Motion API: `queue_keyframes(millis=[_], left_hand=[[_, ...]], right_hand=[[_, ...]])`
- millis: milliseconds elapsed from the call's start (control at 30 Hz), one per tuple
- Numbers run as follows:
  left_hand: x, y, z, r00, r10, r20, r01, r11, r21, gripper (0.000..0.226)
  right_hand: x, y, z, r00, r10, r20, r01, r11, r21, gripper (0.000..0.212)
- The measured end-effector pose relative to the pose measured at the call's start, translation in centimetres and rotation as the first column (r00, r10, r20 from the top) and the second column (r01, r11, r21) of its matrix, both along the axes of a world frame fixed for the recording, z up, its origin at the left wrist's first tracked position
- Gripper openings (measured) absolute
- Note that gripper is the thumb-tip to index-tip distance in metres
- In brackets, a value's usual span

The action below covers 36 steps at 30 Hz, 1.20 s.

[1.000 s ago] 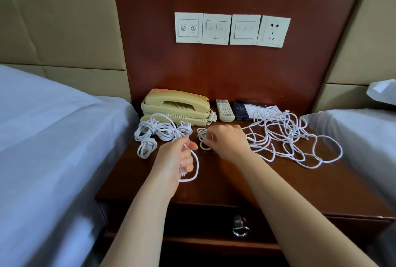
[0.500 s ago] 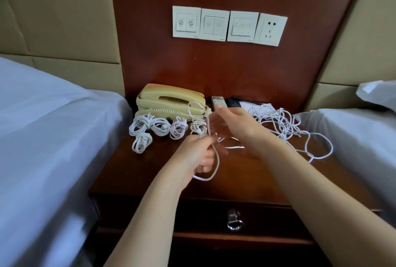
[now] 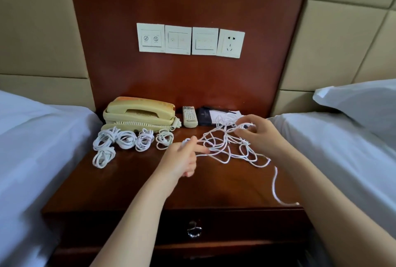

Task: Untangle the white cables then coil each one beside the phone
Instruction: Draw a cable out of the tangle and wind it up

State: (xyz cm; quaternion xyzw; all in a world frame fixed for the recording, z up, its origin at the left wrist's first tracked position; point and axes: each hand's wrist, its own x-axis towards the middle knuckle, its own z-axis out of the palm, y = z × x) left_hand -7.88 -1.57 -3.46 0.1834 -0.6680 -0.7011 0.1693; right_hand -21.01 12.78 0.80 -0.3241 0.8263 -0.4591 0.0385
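Left hand (image 3: 182, 157) pinches one strand of the white cable tangle (image 3: 227, 144); right hand (image 3: 255, 131) grips its far side. Five coils (image 3: 126, 140) lie beside the phone (image 3: 139, 114).

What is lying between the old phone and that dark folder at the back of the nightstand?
In the head view, a white remote control lies between the phone and the dark folder, its buttons facing up.
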Motion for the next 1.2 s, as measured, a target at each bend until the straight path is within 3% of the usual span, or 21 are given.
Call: queue_keyframes(millis=[67,133,233,300,367,433,500,567,667,867,967,1067,1200], left_hand=[[-0.5,0.0,0.2,0.999,-0.022,-0.041,0.026,0.995,0.097,0.048],[-0.7,0.6,0.1,0.997,-0.025,-0.077,0.037,0.986,0.16,0.049],[-0.8,1.9,0.4,0.992,-0.07,-0.105,0.092,0.972,0.215,0.047],[-1.1,2.7,0.7,0.99,-0.094,-0.101,0.111,0.977,0.183,0.046],[-1.3,3.1,1.1,0.989,-0.107,-0.106,0.124,0.977,0.171,0.046],[-1.2,3.2,1.3,0.981,-0.138,-0.133,0.163,0.968,0.194,0.047],[-0.8,3.1,1.3,0.968,-0.189,-0.167,0.226,0.945,0.236,0.048],[-0.4,2.9,1.2,0.952,-0.224,-0.209,0.278,0.917,0.285,0.051],[0.0,2.7,1.0,0.946,-0.21,-0.248,0.289,0.891,0.349,0.052],[-0.4,2.0,1.1,0.932,-0.064,-0.357,0.264,0.795,0.546,0.052],[-0.7,1.5,1.1,0.933,0.009,-0.36,0.247,0.714,0.655,0.058],[-1.0,0.6,1.0,0.922,0.142,-0.359,0.171,0.684,0.709,0.057],[-1.3,-0.7,1.1,0.92,0.271,-0.284,-0.002,0.726,0.688,0.046]], right_hand=[[-0.8,0.8,-0.5,0.956,-0.147,-0.253,0.194,0.966,0.172,0.037],[-1.2,1.2,-1.2,0.85,-0.167,-0.499,0.372,0.862,0.344,0.055],[-0.9,1.2,-2.2,0.759,-0.047,-0.649,0.45,0.759,0.47,0.073],[-0.6,1.0,-2.6,0.71,0.031,-0.704,0.42,0.784,0.458,0.077],[0.0,0.4,-2.3,0.702,0.163,-0.693,0.274,0.836,0.475,0.078],[0.7,-0.5,-1.7,0.737,0.297,-0.607,0.014,0.892,0.453,0.069],[1.5,-1.2,-1.8,0.822,0.372,-0.432,-0.264,0.92,0.291,0.055],[2.1,-1.5,-2.2,0.887,0.398,-0.234,-0.386,0.917,0.096,0.043],[2.7,-1.9,-3.0,0.898,0.413,-0.152,-0.419,0.908,-0.013,0.031],[4.0,-2.6,-3.8,0.892,0.34,-0.298,-0.355,0.935,0.007,0.036],[4.6,-2.5,-4.8,0.877,0.311,-0.367,-0.247,0.946,0.211,0.021],[5.4,-2.7,-5.2,0.812,0.347,-0.47,-0.107,0.879,0.464,0.026],[6.3,-2.9,-4.6,0.755,0.457,-0.47,-0.163,0.825,0.542,0.024]])
